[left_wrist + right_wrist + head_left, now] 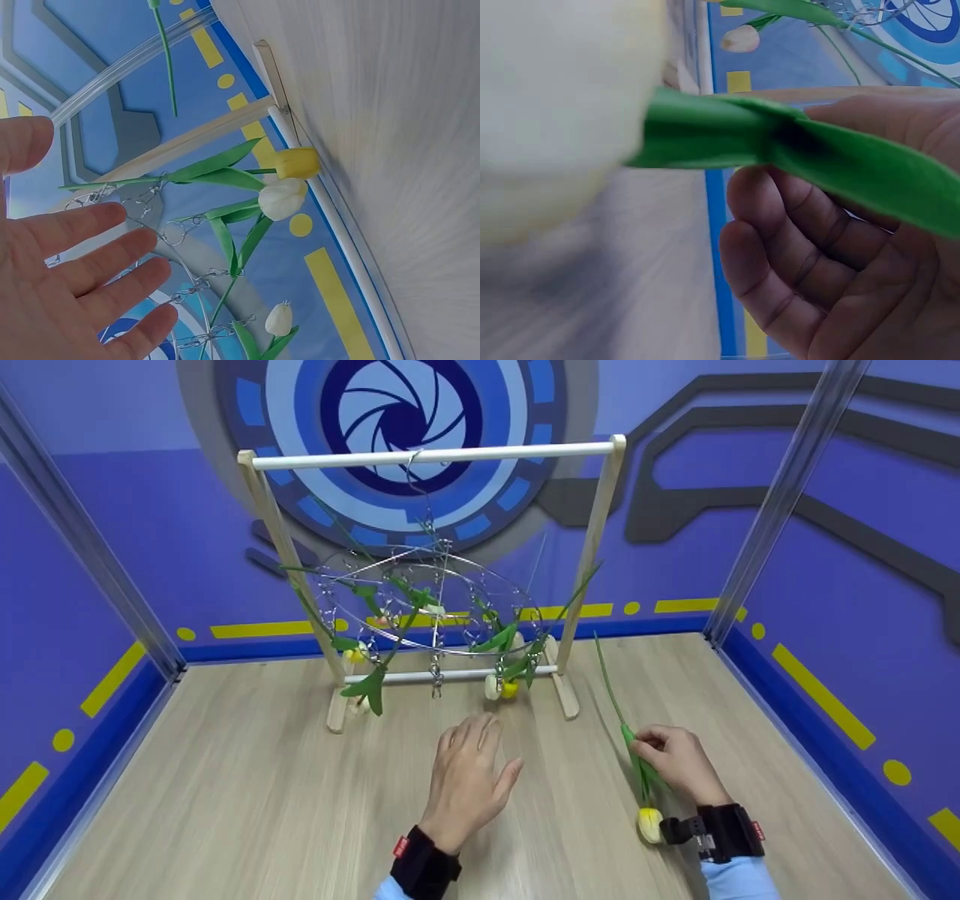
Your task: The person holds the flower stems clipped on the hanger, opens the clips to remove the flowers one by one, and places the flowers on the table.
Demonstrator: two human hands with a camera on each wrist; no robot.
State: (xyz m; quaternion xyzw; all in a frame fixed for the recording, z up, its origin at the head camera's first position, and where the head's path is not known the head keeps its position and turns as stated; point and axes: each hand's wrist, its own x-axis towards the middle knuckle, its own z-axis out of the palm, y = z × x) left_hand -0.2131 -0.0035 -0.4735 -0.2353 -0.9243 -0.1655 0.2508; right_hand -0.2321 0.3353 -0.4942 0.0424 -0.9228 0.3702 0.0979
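Note:
A wooden rack (601, 547) stands at the back of the table, and a round wire clip hanger (427, 596) hangs from its white bar. Several artificial tulips (501, 685) dangle head-down from the clips, seen close in the left wrist view as a yellow bloom (297, 162) and a white one (282, 199). My left hand (469, 776) hovers flat over the table in front of the rack, its fingers (97, 266) straight and empty. My right hand (675, 761) pinches the green stem (611, 690) of a yellow tulip (649, 823), whose leaf (810, 146) crosses my palm.
The wooden tabletop (225, 795) is walled by blue panels on three sides, with clear posts (780, 502) at the back corners. The rack's feet (337, 712) rest near the back wall.

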